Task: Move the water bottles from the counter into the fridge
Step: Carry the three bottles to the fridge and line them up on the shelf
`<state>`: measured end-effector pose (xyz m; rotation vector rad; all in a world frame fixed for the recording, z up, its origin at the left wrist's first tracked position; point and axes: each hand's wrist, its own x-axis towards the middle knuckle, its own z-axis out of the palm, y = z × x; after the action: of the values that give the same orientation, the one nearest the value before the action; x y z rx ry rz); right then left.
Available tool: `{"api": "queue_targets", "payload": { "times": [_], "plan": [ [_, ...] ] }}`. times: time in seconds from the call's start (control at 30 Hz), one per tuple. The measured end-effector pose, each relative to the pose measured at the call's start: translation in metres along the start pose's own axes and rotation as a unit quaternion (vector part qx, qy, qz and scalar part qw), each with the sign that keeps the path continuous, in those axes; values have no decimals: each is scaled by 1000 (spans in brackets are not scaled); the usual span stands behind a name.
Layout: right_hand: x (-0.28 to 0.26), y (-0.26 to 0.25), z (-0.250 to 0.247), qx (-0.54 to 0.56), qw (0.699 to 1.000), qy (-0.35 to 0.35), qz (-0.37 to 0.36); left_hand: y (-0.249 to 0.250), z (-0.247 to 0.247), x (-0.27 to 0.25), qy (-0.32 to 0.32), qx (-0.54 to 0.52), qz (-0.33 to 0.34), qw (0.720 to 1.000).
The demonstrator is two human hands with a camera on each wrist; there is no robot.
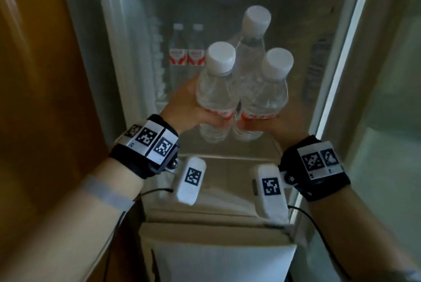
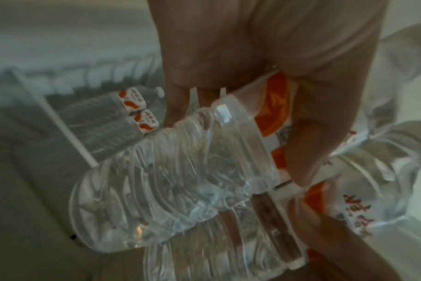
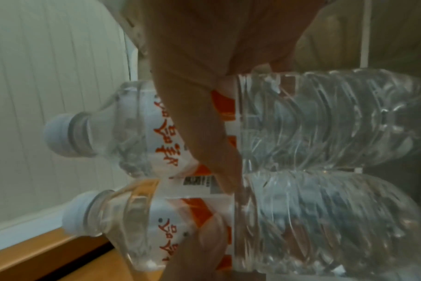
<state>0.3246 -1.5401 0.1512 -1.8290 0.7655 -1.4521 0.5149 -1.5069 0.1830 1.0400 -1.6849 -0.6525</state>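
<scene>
Three clear water bottles with white caps and red-and-white labels are held upright in a cluster before the open fridge. My left hand (image 1: 184, 108) grips the left bottle (image 1: 216, 90) at its label. My right hand (image 1: 280, 122) grips the right bottle (image 1: 265, 94) the same way. A third bottle (image 1: 252, 37) stands behind and between them, tilted; what holds it is hidden. The left wrist view shows my left hand (image 2: 228, 76) wrapped round the ribbed bottle (image 2: 180, 180). In the right wrist view my right hand (image 3: 204, 95) lies across two bottles (image 3: 312, 123).
Two more bottles (image 1: 185, 53) stand at the back left of the fridge shelf (image 1: 227, 147), seen also as the fridge bottles (image 2: 123, 117). The fridge door (image 1: 387, 99) stands open on the right. A wooden panel (image 1: 45, 76) flanks the left. A drawer front (image 1: 216, 259) sits below.
</scene>
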Motion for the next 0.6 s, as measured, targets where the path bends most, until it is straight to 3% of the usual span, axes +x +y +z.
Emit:
{"api": "queue_targets", "payload": {
  "times": [0.23,0.4,0.6],
  "plan": [
    [114,54,-40,-6,999,44,-31,-35,13,134,-21,14,32,999],
    [180,82,-45,-5,999,19,30,-71,6,199,-10,-25,21,999],
    [220,113,-46,31,997,17,62,-93,4,249,-47,-23,-17,998]
  ]
}}
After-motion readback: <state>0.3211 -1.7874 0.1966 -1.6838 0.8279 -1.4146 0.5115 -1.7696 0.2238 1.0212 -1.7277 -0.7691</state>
